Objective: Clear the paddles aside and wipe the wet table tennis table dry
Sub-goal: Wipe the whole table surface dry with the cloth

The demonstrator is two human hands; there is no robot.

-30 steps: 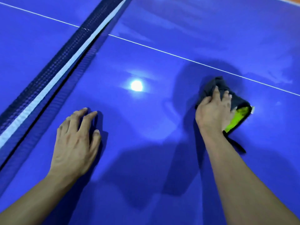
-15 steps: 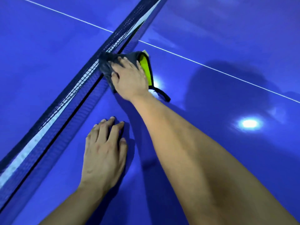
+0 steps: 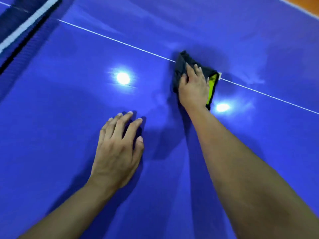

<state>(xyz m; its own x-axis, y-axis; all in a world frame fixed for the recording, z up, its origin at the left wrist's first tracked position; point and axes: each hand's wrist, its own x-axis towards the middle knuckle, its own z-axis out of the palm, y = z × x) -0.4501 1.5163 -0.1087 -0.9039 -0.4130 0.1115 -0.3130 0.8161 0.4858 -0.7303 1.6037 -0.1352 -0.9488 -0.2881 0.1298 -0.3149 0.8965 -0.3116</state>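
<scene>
Pressing crumpled dark grey, lime-lined cloth (image 3: 180, 69) onto white centre line (image 3: 120, 42) of glossy blue table tennis table (image 3: 69, 104), we had right hand (image 3: 193, 90) flat on it, fingers spread. Left hand (image 3: 119, 152) lay splayed on table, empty. Cloth looked soft, light, limp; palm over bunched middle seemed best hold.

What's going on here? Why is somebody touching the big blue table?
A person is drying a shiny blue table tennis table. Their right hand presses a crumpled dark grey cloth with a yellow-green lining onto the table's thin white line. Their left hand rests flat on the table, fingers spread, holding nothing. The black net with a white top band crosses the upper left corner. No paddles are in view.
</scene>
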